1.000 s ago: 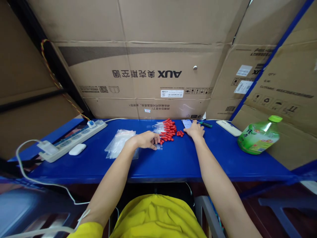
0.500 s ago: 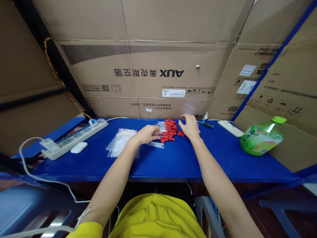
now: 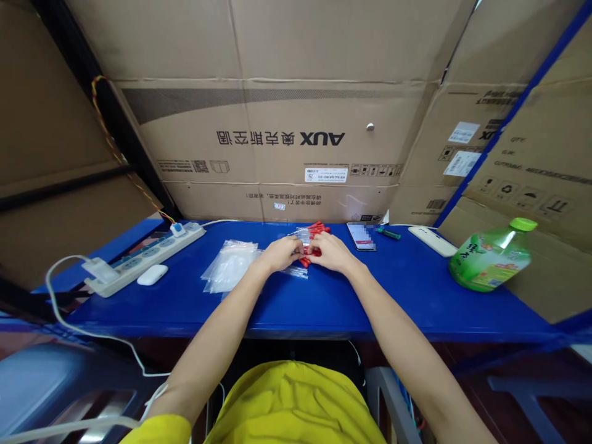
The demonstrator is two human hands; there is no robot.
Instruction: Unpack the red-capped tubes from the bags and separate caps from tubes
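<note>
A pile of small red-handled screwdrivers [image 3: 319, 227] with thin metal shafts lies at the middle of the blue table, partly hidden under my hands. My left hand [image 3: 282, 251] is closed at the pile's left side, thumb and fingers pinched; what is between them is too small to make out. From the right, my right hand [image 3: 332, 251] reaches in with its fingertips closed on a red handle, almost touching the left fingertips. Beneath the hands show the shafts and a clear plastic bag [image 3: 296, 271]. More clear zip bags [image 3: 231, 265] are stacked left of my left forearm.
A phone [image 3: 361, 237] with its screen lit lies behind my right hand, beside a green-handled screwdriver [image 3: 389, 234]. Further right are a white power bank-like slab [image 3: 432, 240] and a green bottle [image 3: 490, 256]. A power strip [image 3: 148, 256] and white case [image 3: 152, 275] sit left. Cardboard [image 3: 277, 123] walls the back.
My right hand has moved left from beside the phone to the pile, meeting my left hand. The phone now shows, and the loose red handles on the right are no longer visible there.
</note>
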